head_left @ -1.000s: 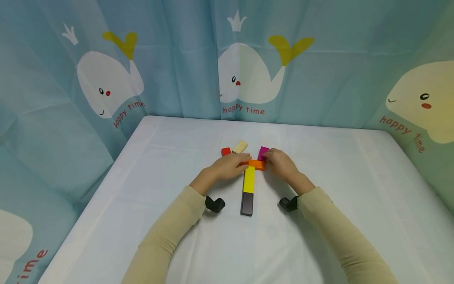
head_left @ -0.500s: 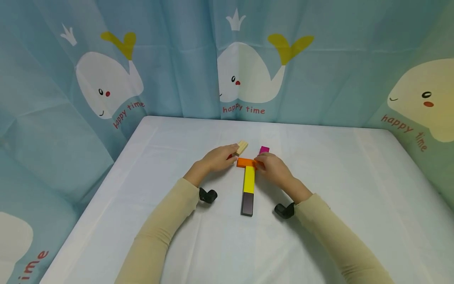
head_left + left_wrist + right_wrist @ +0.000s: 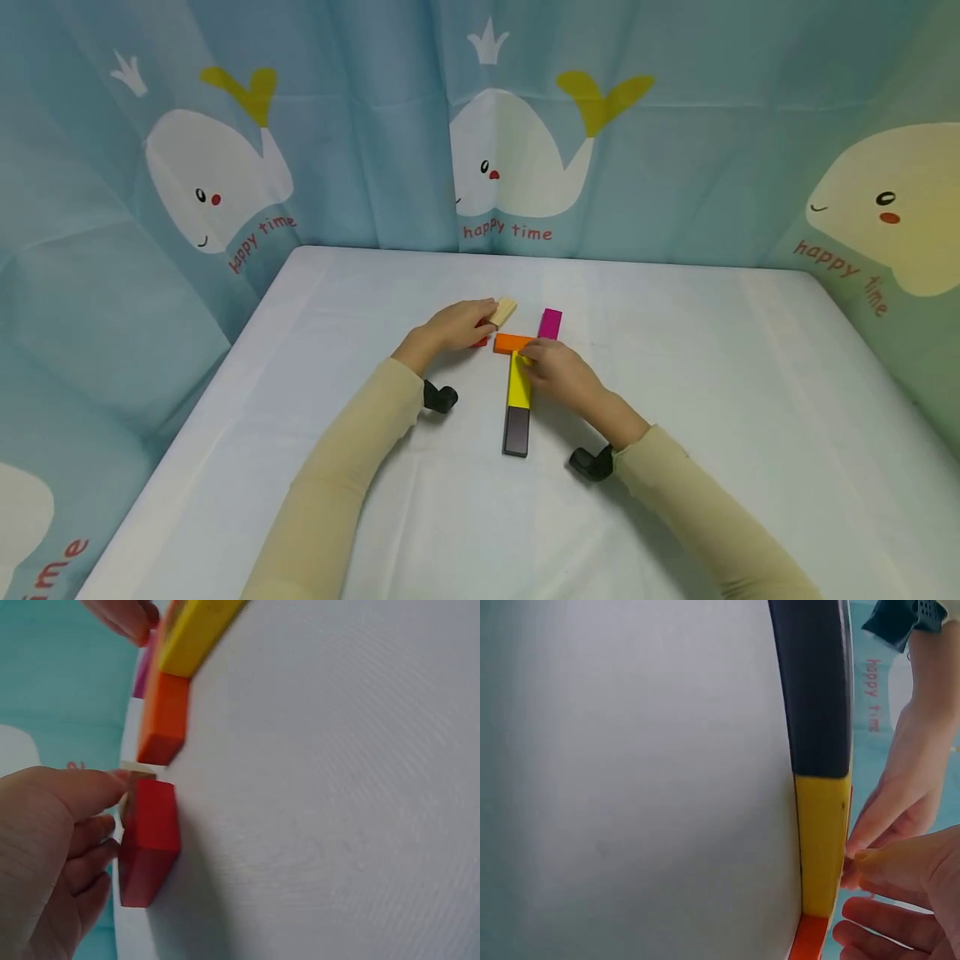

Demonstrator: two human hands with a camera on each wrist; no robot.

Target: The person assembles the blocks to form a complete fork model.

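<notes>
My left hand point(image 3: 453, 325) is at the near end of a plain wooden block point(image 3: 504, 312); in the left wrist view its thumb touches that block, which it seems to pinch, the index finger being hidden. Right beside those fingers lies a red block point(image 3: 150, 840), partly covered in the head view. My right hand point(image 3: 564, 371) is over the joint of an orange block point(image 3: 512, 343) and a yellow block point(image 3: 518, 383), fingers loosely bent, with a gap between thumb and fingers. A magenta block point(image 3: 551, 323) lies just beyond it.
A dark block point(image 3: 516, 431) continues the yellow one toward me, in line with it. White cloth covers the table point(image 3: 675, 333). Behind it hangs a blue curtain point(image 3: 405, 167) with whale prints. Black wrist cameras point(image 3: 441, 398) sit below both sleeves.
My left hand has moved left off the orange block to the wooden block, and the red block has shifted nearer me. The orange block slid left; my right hand came left and nearer.
</notes>
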